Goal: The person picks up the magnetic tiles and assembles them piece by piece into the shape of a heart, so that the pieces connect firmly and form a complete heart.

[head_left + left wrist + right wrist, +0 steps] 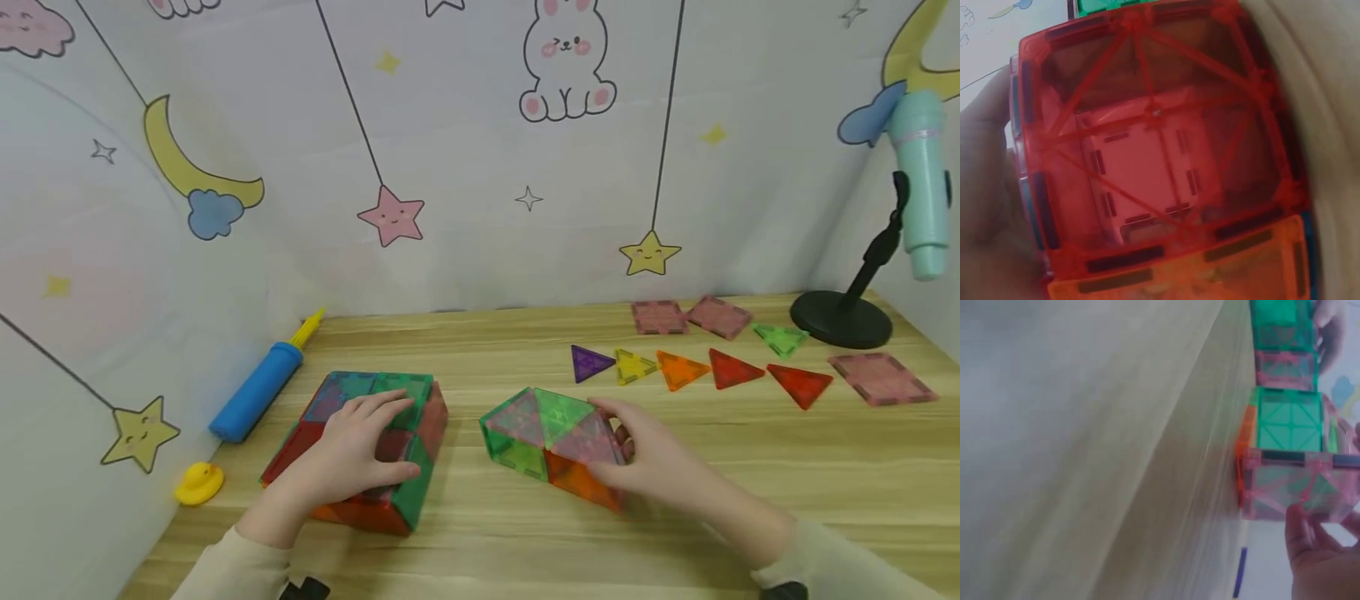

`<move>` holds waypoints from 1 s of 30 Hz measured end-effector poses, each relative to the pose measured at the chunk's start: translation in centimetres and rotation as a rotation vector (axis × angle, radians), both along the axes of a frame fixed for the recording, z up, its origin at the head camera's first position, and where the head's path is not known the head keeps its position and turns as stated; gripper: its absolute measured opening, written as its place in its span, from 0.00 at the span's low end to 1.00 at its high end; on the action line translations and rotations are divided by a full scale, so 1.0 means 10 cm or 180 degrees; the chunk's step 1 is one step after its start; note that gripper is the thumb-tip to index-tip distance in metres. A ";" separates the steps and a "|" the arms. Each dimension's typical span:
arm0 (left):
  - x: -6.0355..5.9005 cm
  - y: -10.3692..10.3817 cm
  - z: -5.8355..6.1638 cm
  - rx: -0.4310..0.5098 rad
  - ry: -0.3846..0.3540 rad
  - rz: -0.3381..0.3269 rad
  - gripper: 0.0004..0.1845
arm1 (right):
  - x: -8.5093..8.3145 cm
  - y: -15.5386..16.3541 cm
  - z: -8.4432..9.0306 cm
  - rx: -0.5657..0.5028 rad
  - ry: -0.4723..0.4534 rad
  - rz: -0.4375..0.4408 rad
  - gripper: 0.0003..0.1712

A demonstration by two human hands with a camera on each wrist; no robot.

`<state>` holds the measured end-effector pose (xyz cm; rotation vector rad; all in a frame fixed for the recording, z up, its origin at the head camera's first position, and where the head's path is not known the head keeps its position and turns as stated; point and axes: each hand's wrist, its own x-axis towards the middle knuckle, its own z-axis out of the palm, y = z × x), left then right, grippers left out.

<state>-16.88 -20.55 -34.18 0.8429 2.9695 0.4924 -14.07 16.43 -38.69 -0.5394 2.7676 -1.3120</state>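
My left hand (348,454) rests on top of a box-like block of translucent magnetic tiles (422,492), red, green, blue and orange, its fingers spread. The left wrist view shows this block's red tile (1147,156) close up, with an orange tile below it. To the right, my right hand (648,450) grips the end of a smaller structure of magnetic tiles (562,417), thumb on the near side and fingers at the far side. Its top has pink and green triangles; green and orange tiles form its front. A gap separates the two structures in the head view.
Several loose triangle tiles (678,369) lie in a row at the right, with pink square tiles (881,379) around them. A toy microphone on a stand (921,183) stands far right. At the left lie a blue pump (258,392) and a yellow rubber duck (199,483).
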 end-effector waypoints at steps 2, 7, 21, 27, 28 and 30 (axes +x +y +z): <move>0.02 -0.01 -0.03 0.0053 0.0011 -0.0042 0.40 | -0.04 -0.04 -0.01 0.0025 0.0047 -0.0042 0.43; 0.09 -0.02 -0.04 0.0134 -0.0143 -0.0158 0.41 | -0.14 -0.15 -0.01 0.0031 -0.0026 -0.0110 0.44; 0.22 -0.03 -0.05 0.0138 -0.0043 -0.0457 0.42 | -0.50 -0.51 -0.03 0.0042 0.0043 -0.0135 0.43; 0.23 -0.02 -0.06 0.0178 -0.0058 -0.0438 0.43 | -0.65 -0.66 -0.01 0.0030 -0.0046 -0.0081 0.44; 0.23 -0.02 -0.05 0.0184 -0.0071 -0.0445 0.43 | -0.67 -0.69 -0.01 0.0029 -0.0061 -0.0070 0.45; 0.23 -0.02 -0.05 0.0201 -0.0102 -0.0447 0.44 | -0.71 -0.72 -0.01 -0.0003 -0.0081 0.0011 0.45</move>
